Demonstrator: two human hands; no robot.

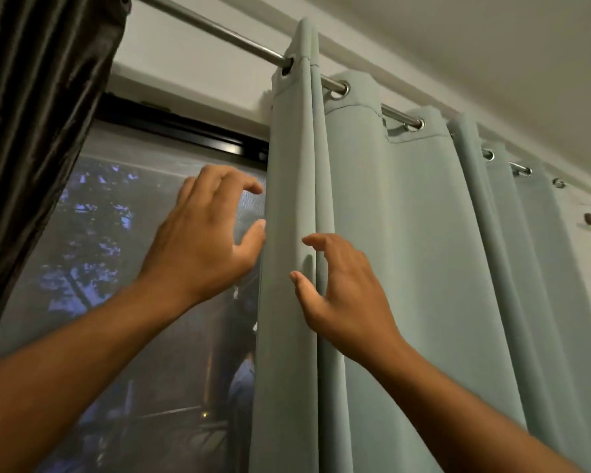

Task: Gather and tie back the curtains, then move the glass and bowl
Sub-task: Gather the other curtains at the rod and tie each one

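Note:
A pale green eyelet curtain (406,250) hangs in folds from a metal rod (219,32) across the right half of the view. My left hand (205,240) is raised just left of the curtain's leading edge, fingers spread and loosely curved, thumb tip close to the fabric. My right hand (342,295) is in front of the first fold, fingers bent toward the cloth, holding nothing. A dark brown curtain (38,114) hangs bunched at the far left. No glass or bowl is in view.
Between the two curtains is a window with a mesh screen (144,302); dark trees and dim lights show through it. A black window frame (185,131) runs along the top. The white ceiling and wall lie above the rod.

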